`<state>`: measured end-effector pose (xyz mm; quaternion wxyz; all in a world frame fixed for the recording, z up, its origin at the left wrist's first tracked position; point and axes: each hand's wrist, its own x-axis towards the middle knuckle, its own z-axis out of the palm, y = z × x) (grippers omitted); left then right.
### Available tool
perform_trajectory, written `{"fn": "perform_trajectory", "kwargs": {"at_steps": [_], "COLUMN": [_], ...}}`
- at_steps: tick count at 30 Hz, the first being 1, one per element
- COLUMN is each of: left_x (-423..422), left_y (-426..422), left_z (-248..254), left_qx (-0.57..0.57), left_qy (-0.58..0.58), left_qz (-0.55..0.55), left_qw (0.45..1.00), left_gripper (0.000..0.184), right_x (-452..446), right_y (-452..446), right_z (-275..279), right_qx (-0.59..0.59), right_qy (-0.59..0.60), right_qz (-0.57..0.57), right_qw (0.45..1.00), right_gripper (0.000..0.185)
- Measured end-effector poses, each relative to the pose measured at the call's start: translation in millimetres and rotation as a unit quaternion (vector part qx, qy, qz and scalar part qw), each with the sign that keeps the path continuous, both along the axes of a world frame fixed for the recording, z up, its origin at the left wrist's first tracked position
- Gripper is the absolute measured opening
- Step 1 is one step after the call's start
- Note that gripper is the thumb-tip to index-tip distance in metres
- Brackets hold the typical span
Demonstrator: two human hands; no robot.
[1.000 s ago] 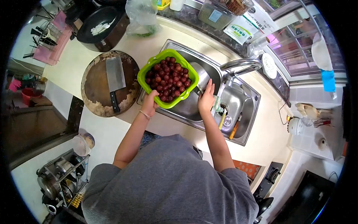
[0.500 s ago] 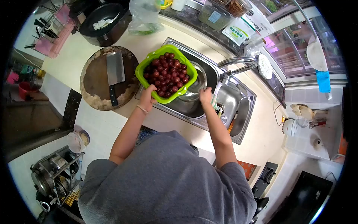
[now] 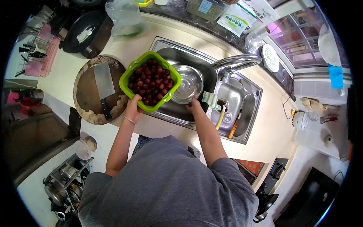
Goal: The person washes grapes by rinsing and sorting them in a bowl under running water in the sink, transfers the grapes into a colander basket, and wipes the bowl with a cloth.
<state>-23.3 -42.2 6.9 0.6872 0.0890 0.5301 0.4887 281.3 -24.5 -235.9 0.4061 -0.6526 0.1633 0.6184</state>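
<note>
My left hand (image 3: 134,108) grips the near rim of a square green basket (image 3: 126,72) filled with dark red round fruit (image 3: 150,82). The basket is over the left edge of the large sink basin (image 3: 172,53). To its right, a round steel bowl (image 3: 189,84) sits in that basin, partly behind the basket. My right hand (image 3: 194,106) is closed on the bowl's near right rim; its fingertips are partly hidden. A green and white striped cloth (image 3: 210,99) hangs over the divider just right of this hand.
A round chopping board (image 3: 85,89) with a cleaver (image 3: 104,81) lies left of the basket. The curved faucet (image 3: 238,60) reaches over the sink. An orange-handled tool (image 3: 233,129) lies in the small basin. A black pot (image 3: 94,38) and plastic bag (image 3: 124,19) stand farther back.
My right hand has gone from open fingers to a hold on the steel bowl, which has come from nearly upright to lying face up. The basket has shifted left, uncovering more of the bowl.
</note>
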Motion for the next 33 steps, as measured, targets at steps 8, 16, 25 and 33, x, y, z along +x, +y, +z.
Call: {"fn": "perform_trajectory", "kwargs": {"at_steps": [8,16,25,33], "left_x": [9,6,-8,-11], "left_y": [5,4,-4,-2], "left_z": [0,-7,-14,-8], "left_qx": [-0.002,-0.001,-0.019,-0.028], "left_qy": [0.021,0.013,0.003,0.018], "left_qz": [-0.007,-0.008,-0.005,-0.011], "left_qw": [1.0,1.0,1.0,0.999], "left_gripper": [0.03,0.026,0.029,0.039], "right_x": [13,88,29,-14], "right_y": [9,43,63,108], "right_z": [209,258,263,232], "right_qx": [0.368,-0.012,0.043,0.274], "right_qy": [-0.489,-0.779,-0.792,-0.034], "right_qz": [0.359,0.525,0.463,0.266], "right_qw": [0.705,0.342,0.396,0.924], "right_gripper": [0.017,0.031,0.026,0.035]}}
